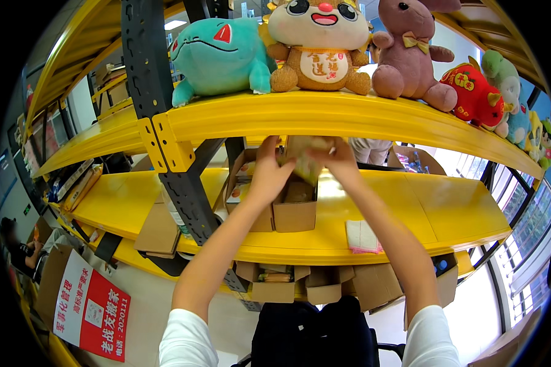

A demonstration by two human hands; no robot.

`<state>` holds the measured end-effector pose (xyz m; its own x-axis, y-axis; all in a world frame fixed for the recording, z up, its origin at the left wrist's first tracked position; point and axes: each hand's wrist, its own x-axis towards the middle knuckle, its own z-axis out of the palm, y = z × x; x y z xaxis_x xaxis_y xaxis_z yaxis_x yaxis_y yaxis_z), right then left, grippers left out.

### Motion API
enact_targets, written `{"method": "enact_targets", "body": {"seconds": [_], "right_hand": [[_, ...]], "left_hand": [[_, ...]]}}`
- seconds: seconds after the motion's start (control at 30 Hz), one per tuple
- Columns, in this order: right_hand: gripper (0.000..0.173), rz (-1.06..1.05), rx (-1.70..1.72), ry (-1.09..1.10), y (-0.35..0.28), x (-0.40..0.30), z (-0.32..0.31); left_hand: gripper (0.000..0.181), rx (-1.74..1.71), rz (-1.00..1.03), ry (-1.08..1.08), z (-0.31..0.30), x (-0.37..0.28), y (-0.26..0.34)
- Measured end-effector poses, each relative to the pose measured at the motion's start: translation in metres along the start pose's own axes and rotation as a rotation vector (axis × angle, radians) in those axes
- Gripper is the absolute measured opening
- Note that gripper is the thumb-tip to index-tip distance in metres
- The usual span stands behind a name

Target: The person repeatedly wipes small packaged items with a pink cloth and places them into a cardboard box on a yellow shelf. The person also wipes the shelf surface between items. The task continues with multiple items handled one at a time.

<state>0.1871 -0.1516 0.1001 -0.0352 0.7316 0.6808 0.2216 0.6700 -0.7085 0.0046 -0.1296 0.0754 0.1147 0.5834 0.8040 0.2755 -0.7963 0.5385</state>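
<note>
My right hand (pixel 339 158) grips a blurred pale green and brown packet (pixel 306 167) over an open cardboard box (pixel 295 215) on the middle yellow shelf. My left hand (pixel 272 172) is at the packet's left side, thumb and fingers apart; whether it grips the packet is unclear. Inside the box, below the packet, lies something brown (pixel 298 191). Against its left side stands another open cardboard box (pixel 260 220) with white-and-orange packs (pixel 238 192) in it. The upper shelf's beam hangs close above both hands.
Plush toys, among them a turquoise one (pixel 220 57), line the upper yellow shelf (pixel 275 112). A black upright post (pixel 179 202) stands left of my arms. A folded cloth (pixel 362 236) lies near my right forearm. Cardboard boxes (pixel 273 291) sit below. A person (pixel 25 252) sits far left.
</note>
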Motion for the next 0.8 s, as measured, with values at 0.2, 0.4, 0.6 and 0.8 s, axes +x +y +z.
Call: {"method": "enact_targets", "body": {"seconds": [0.2, 0.4, 0.6, 0.8], "right_hand": [[0.057, -0.126, -0.271, 0.07, 0.093, 0.077, 0.01], [0.077, -0.055, -0.206, 0.025, 0.172, 0.087, -0.029], [0.067, 0.249, -0.721, -0.26, 0.127, 0.087, 0.012], [0.067, 0.204, -1.032, -0.115, 0.157, 0.071, 0.006]], "left_hand": [[0.068, 0.724, 0.14, -0.105, 0.018, 0.007, -0.087], [0.067, 0.725, 0.189, -0.16, 0.052, 0.004, -0.098], [0.058, 0.637, 0.007, -0.15, 0.035, -0.007, -0.11], [0.048, 0.675, 0.057, -0.214, 0.047, -0.003, -0.097]]}}
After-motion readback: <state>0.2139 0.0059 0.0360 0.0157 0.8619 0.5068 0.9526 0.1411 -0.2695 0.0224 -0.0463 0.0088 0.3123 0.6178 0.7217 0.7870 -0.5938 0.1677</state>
